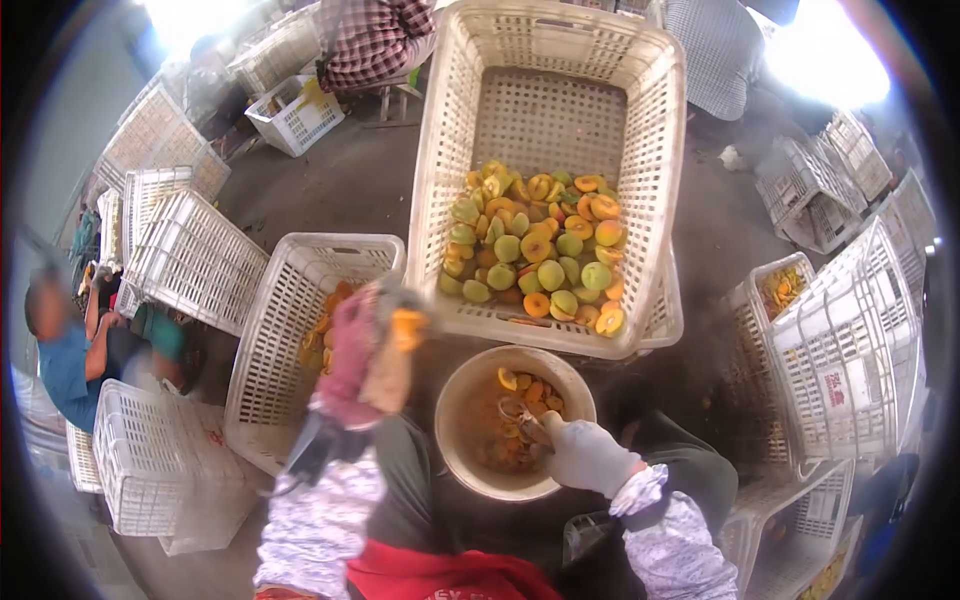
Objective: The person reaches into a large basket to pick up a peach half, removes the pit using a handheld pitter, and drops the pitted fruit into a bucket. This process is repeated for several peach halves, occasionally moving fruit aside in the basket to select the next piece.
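My left hand (pixel 358 355), in a pinkish-red glove and smeared by motion, is raised over the edge of the left crate. Its fingers are closed on an orange peach half (pixel 407 328). My right hand (pixel 590 457), in a pale grey glove, is wrapped round a small metal pitting tool (pixel 516 411) with a looped end. The tool reaches into a round whitish bucket (pixel 455 463) between my knees. Orange-brown fruit pieces (pixel 535 396) lie in the bucket. Beyond it, a large white crate (pixel 645 200) holds many green-yellow halved peaches (pixel 552 274).
At my left stands a white crate (pixel 250 375) with orange fruit pieces in it. Stacked crates (pixel 850 370) rise on the right. More crates (pixel 150 460) stand on the far left, near a person in a blue shirt (pixel 65 365). Another person in a checked shirt (pixel 370 45) sits behind.
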Demonstrator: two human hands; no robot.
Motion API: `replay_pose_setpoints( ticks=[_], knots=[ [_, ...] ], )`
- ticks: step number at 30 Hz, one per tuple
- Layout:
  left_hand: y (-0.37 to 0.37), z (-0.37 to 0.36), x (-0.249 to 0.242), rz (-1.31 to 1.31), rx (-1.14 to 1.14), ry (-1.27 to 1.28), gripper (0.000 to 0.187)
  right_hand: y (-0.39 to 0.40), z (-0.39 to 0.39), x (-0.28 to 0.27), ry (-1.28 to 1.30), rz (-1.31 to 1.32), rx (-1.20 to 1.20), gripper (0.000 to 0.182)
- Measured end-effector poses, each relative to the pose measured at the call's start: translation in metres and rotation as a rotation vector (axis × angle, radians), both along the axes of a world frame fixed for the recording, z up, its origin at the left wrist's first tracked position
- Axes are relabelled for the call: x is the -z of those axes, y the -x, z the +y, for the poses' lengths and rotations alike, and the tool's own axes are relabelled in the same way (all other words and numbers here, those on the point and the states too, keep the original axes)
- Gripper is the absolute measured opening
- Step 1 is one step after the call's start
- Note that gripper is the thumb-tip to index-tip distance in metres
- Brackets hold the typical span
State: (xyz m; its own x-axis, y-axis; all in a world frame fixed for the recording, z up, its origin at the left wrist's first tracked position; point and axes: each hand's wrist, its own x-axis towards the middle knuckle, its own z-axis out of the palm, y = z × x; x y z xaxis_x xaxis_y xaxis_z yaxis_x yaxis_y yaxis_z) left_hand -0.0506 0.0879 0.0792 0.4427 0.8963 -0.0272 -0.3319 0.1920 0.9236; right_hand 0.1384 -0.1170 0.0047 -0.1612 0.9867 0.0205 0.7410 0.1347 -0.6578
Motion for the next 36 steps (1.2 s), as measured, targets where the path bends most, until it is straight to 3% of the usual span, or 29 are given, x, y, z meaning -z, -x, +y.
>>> replay_pose_setpoints(
  ticks=[1, 2, 3, 4, 6, 7, 9, 11, 13, 18, 21, 22, 25, 26, 28, 30, 33, 36],
  knots=[
    [0.020, 0.011, 0.013, 0.063, -0.139, -0.096, 0.022, 0.005, -0.003, -0.010, 0.199, -0.181, 0.095, 0.023],
    [0.048, 0.023, 0.012, 0.332, -0.112, -0.079, 0.025, 0.007, -0.006, -0.016, 0.399, -0.354, 0.190, 0.026],
    [0.062, 0.027, 0.005, 0.605, -0.085, -0.062, 0.035, 0.007, -0.011, -0.015, 0.392, -0.380, 0.140, 0.029],
    [0.064, 0.025, 0.006, 0.620, -0.077, -0.070, 0.035, 0.008, -0.016, -0.016, 0.389, -0.363, 0.147, 0.029],
    [0.062, 0.025, 0.001, 1.653, -0.054, -0.962, 0.042, 0.008, -0.021, -0.018, 0.283, -0.417, 0.188, 0.025],
    [0.042, 0.021, -0.005, 1.542, -0.053, -1.091, 0.039, 0.006, -0.023, -0.021, 0.276, -0.412, 0.190, 0.025],
    [-0.009, 0.024, 0.007, 1.310, 0.031, -0.902, 0.040, 0.001, -0.027, -0.026, 0.068, -0.417, 0.268, 0.017],
    [-0.070, 0.027, 0.009, 1.268, 0.347, -0.655, 0.043, -0.005, -0.027, -0.035, 0.036, -0.407, 0.309, 0.016],
    [-0.112, 0.043, 0.044, 1.485, 0.399, -0.871, 0.043, -0.012, -0.028, -0.030, -0.039, -0.459, 0.392, 0.017],
    [-0.145, 0.064, 0.101, 1.632, 0.442, -0.982, 0.051, -0.024, -0.026, -0.044, -0.009, -0.382, 0.452, 0.017],
    [-0.140, 0.063, 0.087, 1.299, 0.272, -0.908, 0.046, -0.027, -0.027, -0.046, -0.025, -0.346, 0.473, 0.017],
    [-0.131, 0.074, 0.094, 1.306, 0.271, -0.915, 0.046, -0.028, -0.027, -0.047, -0.042, -0.333, 0.485, 0.018],
    [-0.113, 0.096, 0.109, 0.217, 0.405, 0.069, 0.028, -0.030, -0.024, -0.050, -0.108, -0.260, 0.513, 0.021],
    [-0.104, 0.084, 0.112, 0.041, 0.431, 0.214, 0.028, -0.030, -0.022, -0.052, -0.148, -0.208, 0.526, 0.024],
    [-0.101, 0.025, 0.047, -0.251, 0.547, 0.491, 0.030, -0.029, -0.014, -0.057, -0.136, -0.173, 0.537, 0.022],
    [-0.090, -0.005, 0.025, -0.223, 0.578, 0.556, 0.033, -0.026, -0.007, -0.053, -0.312, -0.064, 0.522, 0.021],
    [-0.079, -0.042, 0.039, -0.219, 0.484, 0.515, 0.035, -0.016, -0.002, -0.056, -0.285, -0.122, 0.512, 0.026],
    [-0.081, -0.069, 0.024, -0.261, 0.479, 0.247, 0.046, -0.010, 0.001, -0.053, -0.309, -0.168, 0.514, 0.033]
  ],
)
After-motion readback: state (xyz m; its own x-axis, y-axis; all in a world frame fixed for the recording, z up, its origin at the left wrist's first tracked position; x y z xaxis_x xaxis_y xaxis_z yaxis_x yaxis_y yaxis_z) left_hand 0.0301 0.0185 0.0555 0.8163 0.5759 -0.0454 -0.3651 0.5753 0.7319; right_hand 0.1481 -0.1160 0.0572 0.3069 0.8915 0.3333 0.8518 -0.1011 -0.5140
